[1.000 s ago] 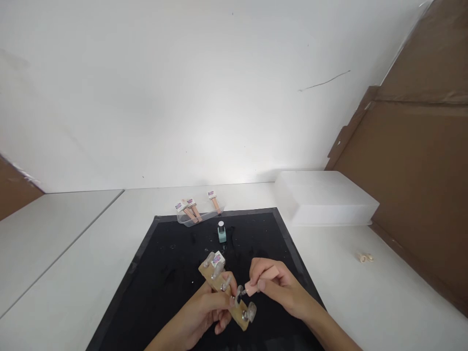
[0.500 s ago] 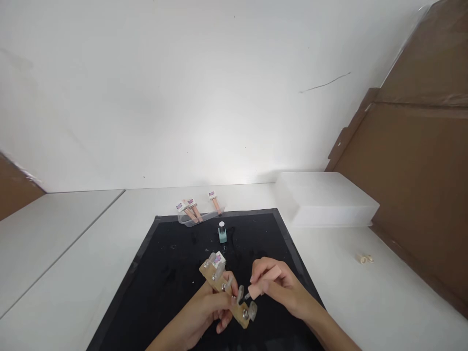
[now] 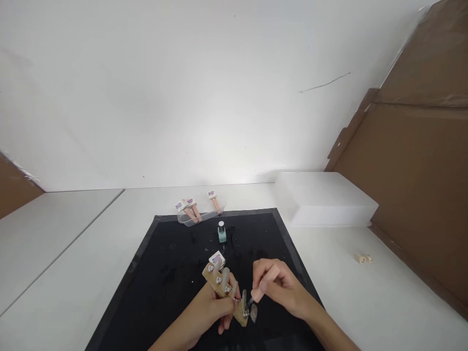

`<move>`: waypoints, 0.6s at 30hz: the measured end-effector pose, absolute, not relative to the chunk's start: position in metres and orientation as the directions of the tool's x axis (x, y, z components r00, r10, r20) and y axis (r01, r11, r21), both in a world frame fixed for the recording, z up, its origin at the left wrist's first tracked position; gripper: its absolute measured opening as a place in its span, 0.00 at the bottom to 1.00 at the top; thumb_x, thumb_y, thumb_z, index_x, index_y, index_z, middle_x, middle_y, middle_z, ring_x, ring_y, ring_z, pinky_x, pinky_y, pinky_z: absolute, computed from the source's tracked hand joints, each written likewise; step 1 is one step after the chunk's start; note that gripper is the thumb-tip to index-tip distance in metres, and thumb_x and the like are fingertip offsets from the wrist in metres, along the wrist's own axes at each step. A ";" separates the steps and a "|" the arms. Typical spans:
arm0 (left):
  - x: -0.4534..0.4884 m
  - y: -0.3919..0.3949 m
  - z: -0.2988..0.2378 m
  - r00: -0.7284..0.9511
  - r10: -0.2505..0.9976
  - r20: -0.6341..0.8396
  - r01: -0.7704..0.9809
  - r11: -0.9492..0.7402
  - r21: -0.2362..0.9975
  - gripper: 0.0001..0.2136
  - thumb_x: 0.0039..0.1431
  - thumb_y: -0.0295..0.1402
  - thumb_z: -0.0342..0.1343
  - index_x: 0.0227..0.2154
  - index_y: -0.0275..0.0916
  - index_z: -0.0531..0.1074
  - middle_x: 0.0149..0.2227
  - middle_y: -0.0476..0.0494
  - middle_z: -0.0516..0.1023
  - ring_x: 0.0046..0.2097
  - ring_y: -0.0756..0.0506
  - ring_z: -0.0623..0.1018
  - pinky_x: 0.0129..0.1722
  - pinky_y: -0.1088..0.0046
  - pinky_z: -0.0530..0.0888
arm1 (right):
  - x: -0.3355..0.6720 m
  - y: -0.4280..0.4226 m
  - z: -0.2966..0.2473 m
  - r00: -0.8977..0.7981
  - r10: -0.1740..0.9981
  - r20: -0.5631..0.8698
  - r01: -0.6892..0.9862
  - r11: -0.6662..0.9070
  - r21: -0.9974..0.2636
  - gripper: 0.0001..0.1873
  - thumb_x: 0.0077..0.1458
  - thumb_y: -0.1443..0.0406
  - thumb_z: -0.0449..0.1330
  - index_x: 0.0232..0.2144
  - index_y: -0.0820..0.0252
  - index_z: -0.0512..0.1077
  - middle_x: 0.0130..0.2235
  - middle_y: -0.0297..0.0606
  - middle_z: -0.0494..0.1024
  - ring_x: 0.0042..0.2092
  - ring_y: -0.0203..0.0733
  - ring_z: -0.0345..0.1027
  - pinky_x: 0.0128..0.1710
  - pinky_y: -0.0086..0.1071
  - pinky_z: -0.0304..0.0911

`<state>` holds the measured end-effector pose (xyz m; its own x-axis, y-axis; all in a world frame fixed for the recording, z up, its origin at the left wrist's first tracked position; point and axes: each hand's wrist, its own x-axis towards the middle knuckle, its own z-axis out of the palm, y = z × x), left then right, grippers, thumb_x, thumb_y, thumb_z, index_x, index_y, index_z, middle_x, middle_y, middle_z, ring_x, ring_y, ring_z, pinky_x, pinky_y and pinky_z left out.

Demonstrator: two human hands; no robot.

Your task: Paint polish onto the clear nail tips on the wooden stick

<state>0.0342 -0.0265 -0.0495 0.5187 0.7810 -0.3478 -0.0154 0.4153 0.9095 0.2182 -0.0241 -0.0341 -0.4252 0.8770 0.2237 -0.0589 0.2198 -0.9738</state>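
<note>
My left hand (image 3: 210, 312) grips a wooden strip (image 3: 224, 291) with several clear false nails fixed on metal studs, tilted over a black mat (image 3: 168, 273). My right hand (image 3: 280, 287) pinches a pink nail polish brush cap (image 3: 261, 288); its brush tip touches the clear nail at the strip's near end (image 3: 252, 312). A small mint-green polish bottle (image 3: 221, 232) stands uncapped on the mat beyond the hands.
A clear tray (image 3: 199, 216) with pink-handled sticks sits at the mat's far edge. A white plastic box (image 3: 325, 197) lies at the right on the white table. A small beige object (image 3: 365, 257) lies right of the mat. Brown cardboard (image 3: 420, 185) stands at the right.
The brush moved down from a middle nail to the nail at the strip's near end. My left hand turned the strip slightly steeper.
</note>
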 end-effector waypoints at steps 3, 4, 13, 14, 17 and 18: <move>0.036 -0.024 -0.051 0.526 0.776 -0.348 -0.016 0.418 0.908 0.05 0.40 0.26 0.54 0.22 0.39 0.62 0.11 0.59 0.61 0.13 0.56 0.62 0.11 0.84 0.59 | 0.217 -0.025 -0.033 -0.456 0.863 0.215 -0.005 0.240 -0.971 0.14 0.54 0.60 0.57 0.21 0.61 0.74 0.24 0.35 0.71 0.25 0.36 0.62 0.24 0.30 0.54; 0.036 -0.024 -0.052 0.528 0.774 -0.350 -0.012 0.419 0.908 0.06 0.40 0.27 0.54 0.21 0.39 0.62 0.11 0.60 0.60 0.13 0.56 0.61 0.11 0.84 0.59 | 0.216 -0.025 -0.033 -0.434 0.874 0.219 0.015 0.250 -0.968 0.14 0.54 0.61 0.57 0.20 0.60 0.73 0.25 0.35 0.72 0.26 0.37 0.63 0.24 0.30 0.55; 0.032 -0.028 -0.056 0.528 0.774 -0.349 0.055 0.379 0.924 0.06 0.39 0.23 0.51 0.23 0.39 0.62 0.14 0.59 0.62 0.14 0.57 0.63 0.12 0.85 0.60 | 0.218 -0.021 -0.039 -0.291 0.934 0.208 -0.001 0.217 -0.976 0.16 0.55 0.61 0.56 0.18 0.60 0.71 0.24 0.34 0.70 0.26 0.36 0.62 0.24 0.29 0.55; 0.033 -0.028 -0.055 0.530 0.774 -0.346 0.060 0.373 0.926 0.06 0.39 0.23 0.51 0.23 0.39 0.62 0.14 0.60 0.62 0.14 0.57 0.62 0.12 0.85 0.60 | 0.218 -0.022 -0.039 -0.330 0.921 0.208 -0.022 0.213 -0.977 0.15 0.55 0.60 0.56 0.20 0.60 0.72 0.23 0.34 0.70 0.25 0.36 0.62 0.24 0.29 0.55; 0.034 -0.027 -0.053 0.524 0.773 -0.359 0.085 0.372 0.924 0.06 0.39 0.23 0.51 0.23 0.39 0.62 0.14 0.60 0.62 0.14 0.57 0.62 0.12 0.85 0.60 | 0.217 -0.023 -0.036 -0.424 0.879 0.217 -0.032 0.225 -0.974 0.15 0.54 0.60 0.57 0.19 0.60 0.72 0.24 0.35 0.71 0.25 0.36 0.62 0.23 0.30 0.54; 0.035 -0.027 -0.052 0.521 0.772 -0.364 0.094 0.372 0.923 0.06 0.39 0.23 0.51 0.23 0.38 0.63 0.15 0.59 0.62 0.14 0.57 0.62 0.12 0.85 0.60 | 0.217 -0.024 -0.035 -0.431 0.879 0.207 -0.011 0.224 -0.975 0.16 0.54 0.61 0.57 0.18 0.60 0.72 0.24 0.35 0.71 0.25 0.36 0.62 0.23 0.30 0.54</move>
